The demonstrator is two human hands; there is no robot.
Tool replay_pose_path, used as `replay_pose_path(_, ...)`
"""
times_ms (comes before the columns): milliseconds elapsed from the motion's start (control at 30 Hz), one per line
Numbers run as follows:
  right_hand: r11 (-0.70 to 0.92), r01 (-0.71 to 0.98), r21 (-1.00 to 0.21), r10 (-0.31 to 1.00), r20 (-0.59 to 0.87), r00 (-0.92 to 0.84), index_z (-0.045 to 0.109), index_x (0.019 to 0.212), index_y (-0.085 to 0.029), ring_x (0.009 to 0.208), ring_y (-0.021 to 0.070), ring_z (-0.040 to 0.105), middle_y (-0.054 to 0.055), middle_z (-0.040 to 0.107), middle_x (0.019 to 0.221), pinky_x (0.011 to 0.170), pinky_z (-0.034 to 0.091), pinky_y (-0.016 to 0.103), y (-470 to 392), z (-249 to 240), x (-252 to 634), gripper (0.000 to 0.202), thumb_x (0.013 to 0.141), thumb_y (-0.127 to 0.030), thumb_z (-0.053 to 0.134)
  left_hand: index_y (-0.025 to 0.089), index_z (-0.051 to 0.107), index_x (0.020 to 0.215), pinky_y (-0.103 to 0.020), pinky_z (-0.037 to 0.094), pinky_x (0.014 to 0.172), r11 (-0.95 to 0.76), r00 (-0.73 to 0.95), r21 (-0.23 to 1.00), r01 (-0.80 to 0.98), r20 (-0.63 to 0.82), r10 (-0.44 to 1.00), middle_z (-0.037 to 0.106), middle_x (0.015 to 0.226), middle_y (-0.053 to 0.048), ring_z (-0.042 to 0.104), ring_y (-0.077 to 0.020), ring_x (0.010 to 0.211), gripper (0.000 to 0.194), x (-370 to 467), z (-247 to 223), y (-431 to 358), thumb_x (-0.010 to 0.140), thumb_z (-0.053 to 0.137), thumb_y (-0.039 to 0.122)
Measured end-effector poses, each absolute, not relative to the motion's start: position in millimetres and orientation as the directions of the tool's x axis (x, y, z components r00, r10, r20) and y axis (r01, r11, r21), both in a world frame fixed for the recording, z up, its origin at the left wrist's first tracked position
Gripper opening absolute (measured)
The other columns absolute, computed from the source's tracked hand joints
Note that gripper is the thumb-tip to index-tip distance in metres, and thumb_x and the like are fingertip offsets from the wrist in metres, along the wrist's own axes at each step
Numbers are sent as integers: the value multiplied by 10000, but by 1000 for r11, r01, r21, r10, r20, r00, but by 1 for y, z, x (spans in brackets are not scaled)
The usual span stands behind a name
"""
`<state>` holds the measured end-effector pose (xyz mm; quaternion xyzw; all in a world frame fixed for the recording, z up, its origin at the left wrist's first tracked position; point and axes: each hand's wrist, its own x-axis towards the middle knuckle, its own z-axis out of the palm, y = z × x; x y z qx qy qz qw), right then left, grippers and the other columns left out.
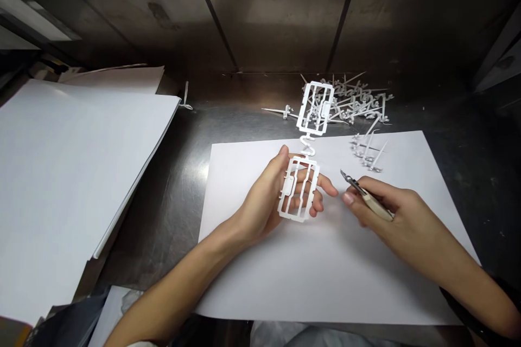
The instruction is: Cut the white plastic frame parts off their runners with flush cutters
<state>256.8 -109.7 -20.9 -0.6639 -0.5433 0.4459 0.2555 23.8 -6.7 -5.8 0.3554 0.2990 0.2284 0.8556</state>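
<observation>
My left hand (271,190) holds a white plastic double frame (299,219) over a paper sheet, the thumb raised along its side and the other fingers behind it. The piece is made of two slotted rectangles; a wavy link (307,145) joins them, and the upper rectangle juts out toward the back. In my right hand (391,209) is a pair of small nippers (372,203) with metal jaws and cream handles. Their tip points up and left, apart from the frame. Loose white plastic sprue scraps (368,154) lie just beyond, at the sheet's back edge.
A heap of white sprue scraps (358,103) sits on the metal table (171,217) behind the white paper sheet (345,276). At left stands a stack of large white sheets (81,168), its edge near my left forearm. A metal wall (277,16) closes off the back.
</observation>
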Motion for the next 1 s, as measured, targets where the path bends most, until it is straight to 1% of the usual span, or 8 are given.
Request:
replay_pose_path(67,-268,518,-812,951,-309,7,417,802,-216,621,184,345,-43,356,692,551,255,321,-111,-21,259,554,1162,-579,630,216,504,1114,-265,522,669,593,715,797,-114,-348,606,784,1061,-108,672,-156,731,406,21,-4,-7,1145,415,611)
replay_pose_path(100,-262,528,-808,950,-312,-6,403,810,-215,626,182,341,-46,349,700,558,256,323,-112,-20,259,552,1167,-576,622,224,494,1111,-253,520,672,542,713,838,-67,-340,613,787,1070,-88,666,-141,732,345,19,-3,-7,1145,478,568)
replay_pose_path(200,-260,555,-790,927,-365,-85,415,869,-221,686,187,388,-50,411,769,615,299,324,-112,-14,260,499,1193,-571,562,225,524,1120,-246,547,712,334,719,940,70,-280,637,793,1091,-47,654,-118,752,217,15,3,-6,1121,628,415)
replay_pose_path(333,-305,576,-759,866,-472,-163,481,979,-247,761,204,477,-55,525,857,680,342,334,-112,-9,258,411,1227,-573,442,199,637,1106,-252,571,703,209,735,965,158,-256,627,791,1095,-30,650,-115,749,170,12,6,-3,1109,652,368)
replay_pose_path(400,-314,583,-750,853,-493,-174,480,980,-250,771,205,488,-58,539,870,674,342,335,-112,-10,257,399,1222,-567,466,188,678,1063,-244,557,681,184,741,966,180,-257,621,781,1074,-20,650,-110,741,182,12,5,-2,1109,650,361)
replay_pose_path(500,-297,604,-740,860,-482,-168,451,929,-240,721,199,436,-63,489,815,631,319,335,-114,-13,256,385,1192,-508,538,178,707,1025,-235,541,653,169,746,967,191,-255,615,769,1013,-6,643,-106,722,209,13,4,-1,1112,643,356)
replay_pose_path(667,-286,608,-740,869,-468,-161,451,905,-238,679,191,407,-70,470,773,599,321,327,-113,-12,256,339,1164,-438,544,170,728,1002,-229,534,616,176,743,965,194,-262,616,783,979,-2,635,-105,695,211,14,5,-1,1103,658,342)
replay_pose_path(1000,-290,636,-715,879,-462,-119,520,906,-238,654,191,405,-53,452,739,564,307,313,-114,-14,256,304,1138,-434,546,184,726,993,-195,525,592,203,765,955,217,-295,572,801,970,18,646,-95,694,160,14,4,-5,1083,690,311)
